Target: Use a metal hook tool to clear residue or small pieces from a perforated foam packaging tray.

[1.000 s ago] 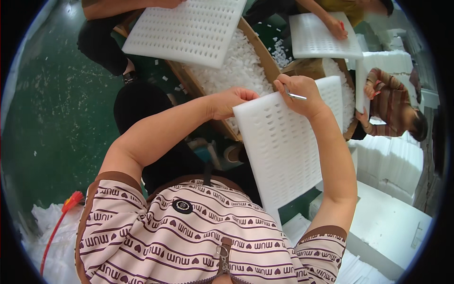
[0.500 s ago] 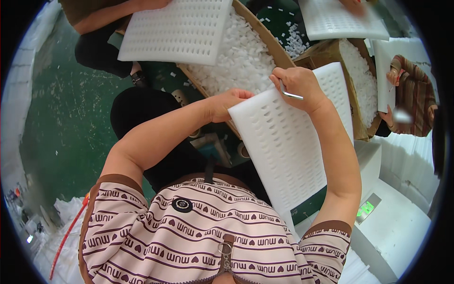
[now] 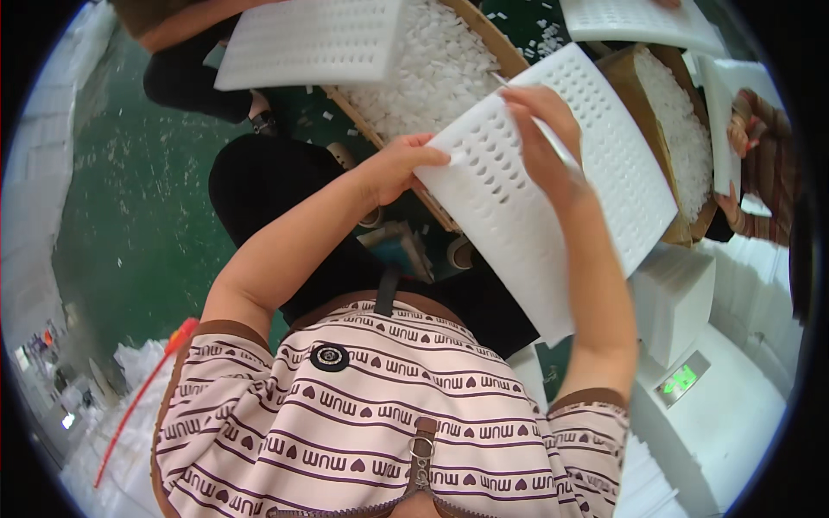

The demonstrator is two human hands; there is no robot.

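Note:
A white foam sheet (image 3: 630, 164) with rows of small holes lies tilted over my lap. My left hand (image 3: 404, 168) pinches its left corner between thumb and fingers. Over the upper part of the sheet, my right hand (image 3: 548, 129) is closed around a thin silvery metal tool (image 3: 563, 154). One slim end sticks out past the fingers near the upper edge; the grip hides the tool's full shape. Some holes near my left hand look darker and deeper. The right forearm covers part of the sheet, and that hand is slightly blurred.
Beyond the sheet stands a cardboard box (image 3: 509, 56) heaped with small white foam pieces (image 3: 423, 78). Another filled box (image 3: 615, 65) is to its right. Co-workers hold similar sheets (image 3: 311, 43) at upper left, upper right and far right. Loose pieces lie on the green floor (image 3: 129, 198).
My right hand has moved up slightly, and the tool now points away from me. The sheet has turned flatter, with more of its right part in view. My left hand still holds its corner.

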